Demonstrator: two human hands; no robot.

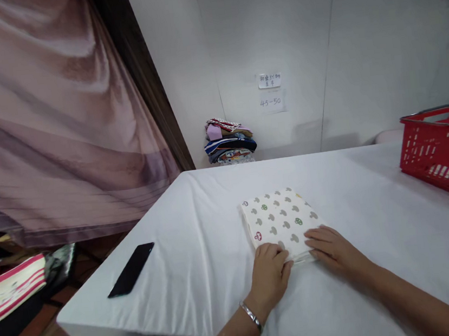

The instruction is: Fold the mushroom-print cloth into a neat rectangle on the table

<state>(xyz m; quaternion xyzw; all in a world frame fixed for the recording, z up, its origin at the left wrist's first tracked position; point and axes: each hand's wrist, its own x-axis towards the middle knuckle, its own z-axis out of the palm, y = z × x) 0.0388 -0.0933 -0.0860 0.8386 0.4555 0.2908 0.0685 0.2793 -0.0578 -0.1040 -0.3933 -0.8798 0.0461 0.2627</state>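
A neatly folded white cloth [277, 217] printed with grey, green and red mushrooms lies flat on the white-covered table [175, 272]. My left hand [271, 274], a silver bracelet on its wrist, is at the cloth's near left edge with its fingers curled onto it. At the near right corner, my right hand [335, 250] rests with its fingers laid over the fabric. Whether the cloth is a garment cannot be made out.
A red plastic basket [444, 154] stands at the table's right. On the left lies a black phone-like slab [131, 270]. Folded fabrics [230, 141] are stacked beyond the far edge, near the wall. A pink curtain [54, 112] hangs at left, above a chair holding striped cloth [12, 289].
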